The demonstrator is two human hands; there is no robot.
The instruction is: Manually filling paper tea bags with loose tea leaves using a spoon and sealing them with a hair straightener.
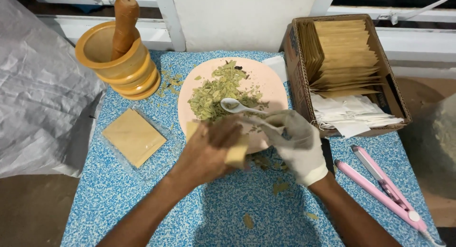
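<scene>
My left hand (209, 149) is bare and grips a small tan paper pouch (236, 154) just in front of a pink plate (273, 87). My right hand (297, 142) wears a white glove and holds a white plastic spoon (233, 105) whose bowl rests over the heap of crushed green dried leaves (216, 92) on the plate. The spoon's handle runs back into the gloved fingers. Both hands meet at the plate's near edge, over the blue patterned tablecloth (223, 213).
A wooden mortar with its pestle (118, 52) stands at the back left. A tan pouch lies in a clear tray (134, 136) on the left. A cardboard box (344, 71) holds tan pouches and white bags on the right. A pink hair straightener (384, 187) lies at front right. Grey sacking (38, 95) hangs left.
</scene>
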